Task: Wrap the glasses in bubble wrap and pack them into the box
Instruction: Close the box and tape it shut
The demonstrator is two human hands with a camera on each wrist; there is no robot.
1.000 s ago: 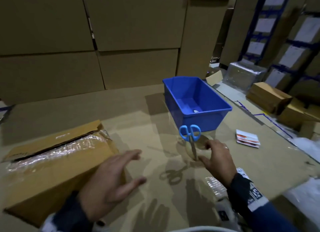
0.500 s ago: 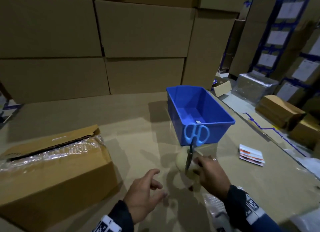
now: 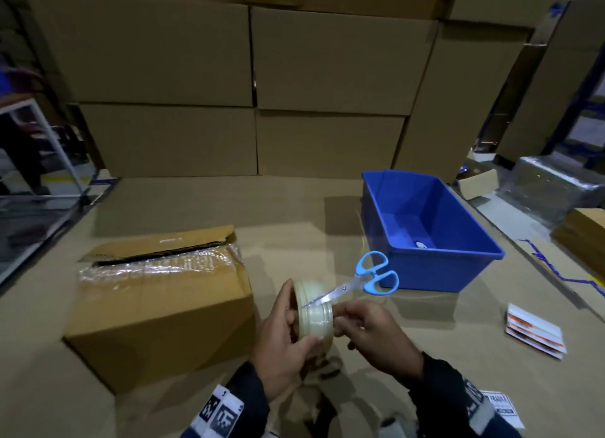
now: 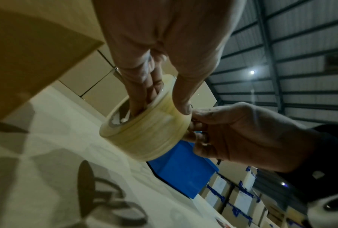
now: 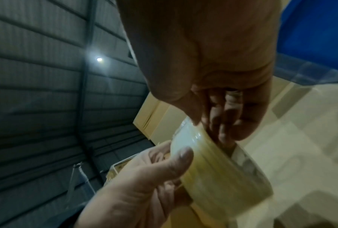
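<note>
1. Scissors [image 3: 358, 283]: blade tips hidden behind the tape roll [image 3: 316, 310] in head view; which hand holds them cannot be told.
2. Left hand [image 4: 156, 50]: fingertips hidden inside the roll's core.
3. Right hand [image 5: 213, 64]: its wrist view is motion-blurred; finger contact with the tape is unclear.
4. Cardboard box [image 3: 157, 306]: contents hidden under plastic film.
5. Blue bin [image 3: 429, 228]: small white item inside, too small to identify.
6. Label [image 3: 497, 405] at the worktop edge: text unreadable.

Right hand [image 5: 213, 69] is pinching the tape roll's [image 5: 219, 166] edge; left hand [image 5: 141, 185] is gripping the roll, thumb on its rim. Blue bin [image 5: 316, 38] is sitting behind.
</note>
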